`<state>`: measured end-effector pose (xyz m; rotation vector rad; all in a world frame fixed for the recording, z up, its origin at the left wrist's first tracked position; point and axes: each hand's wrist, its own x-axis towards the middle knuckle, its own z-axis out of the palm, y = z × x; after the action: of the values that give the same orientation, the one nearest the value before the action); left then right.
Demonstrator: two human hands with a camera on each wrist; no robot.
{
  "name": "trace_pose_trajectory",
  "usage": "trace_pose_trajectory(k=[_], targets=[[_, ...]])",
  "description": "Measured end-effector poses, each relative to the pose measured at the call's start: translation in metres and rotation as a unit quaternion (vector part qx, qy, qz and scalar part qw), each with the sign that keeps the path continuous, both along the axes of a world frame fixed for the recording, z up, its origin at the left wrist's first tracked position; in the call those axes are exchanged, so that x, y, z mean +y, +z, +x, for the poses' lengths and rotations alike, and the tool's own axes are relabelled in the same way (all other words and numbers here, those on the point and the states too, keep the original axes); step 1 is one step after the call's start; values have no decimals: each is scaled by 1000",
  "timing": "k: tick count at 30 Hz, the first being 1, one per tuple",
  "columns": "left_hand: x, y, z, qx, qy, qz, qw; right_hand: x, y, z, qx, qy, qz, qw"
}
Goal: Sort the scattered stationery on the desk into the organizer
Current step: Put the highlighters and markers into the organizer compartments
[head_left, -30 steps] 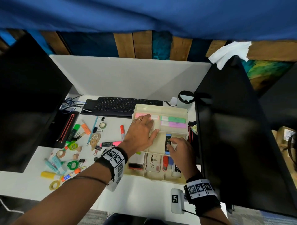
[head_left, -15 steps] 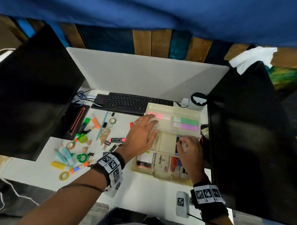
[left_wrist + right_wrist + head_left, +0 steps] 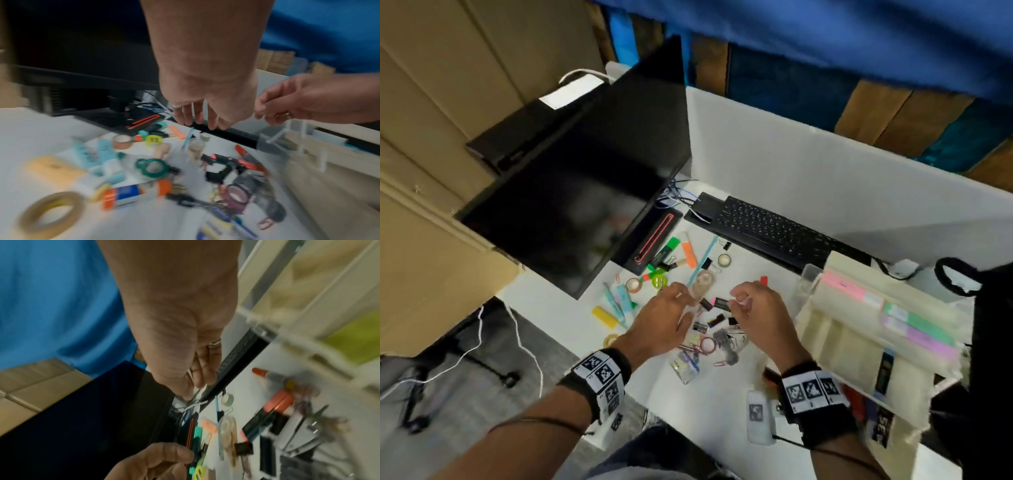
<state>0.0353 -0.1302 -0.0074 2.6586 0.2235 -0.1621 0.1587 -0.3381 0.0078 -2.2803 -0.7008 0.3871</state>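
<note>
The cream organizer [image 3: 835,329] stands at the right of the desk, with pink, green and purple sticky notes [image 3: 914,325] and a blue marker [image 3: 885,371] in it. Loose stationery covers the desk's middle: a green highlighter [image 3: 667,248], an orange highlighter [image 3: 688,253], binder clips [image 3: 720,303], a pink tape roll [image 3: 707,343] and a yellow piece [image 3: 603,316]. My left hand [image 3: 671,315] hovers over this pile, fingers hanging relaxed [image 3: 205,116], holding nothing. Just to its right, my right hand [image 3: 753,311] has loosely curled fingers [image 3: 195,369] and also looks empty.
A black keyboard [image 3: 774,229] lies behind the pile. One dark monitor [image 3: 585,192] stands at the left and another [image 3: 993,342] at the right behind the organizer. A tan tape roll [image 3: 49,214] lies near the desk's front edge. A white device [image 3: 756,418] sits beside my right wrist.
Both hands have left the organizer and moved left over the scattered pile. The right hand let go of the blue marker, which stays in the organizer. The head view has swung left.
</note>
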Motion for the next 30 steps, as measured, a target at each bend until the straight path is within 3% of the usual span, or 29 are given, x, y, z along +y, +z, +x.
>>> trace_pose_trajectory(k=[5,13,22,27,30], targets=[[52,-10,-26,58,41,-28,997,90,-35,15,14,23,-27,999],[90,-24,-24,73,69,-42,994,175,-82,49,-56,-51,-92,993],[92,-36,41,20,115,10,993,182,-97,48,-81,-43,-213,973],[97,-55,68,39,121,35,991,169,-95,43,4,-97,-161,982],[100,-65,73,81,104,85,988,158,-94,37,2,-77,-168,983]])
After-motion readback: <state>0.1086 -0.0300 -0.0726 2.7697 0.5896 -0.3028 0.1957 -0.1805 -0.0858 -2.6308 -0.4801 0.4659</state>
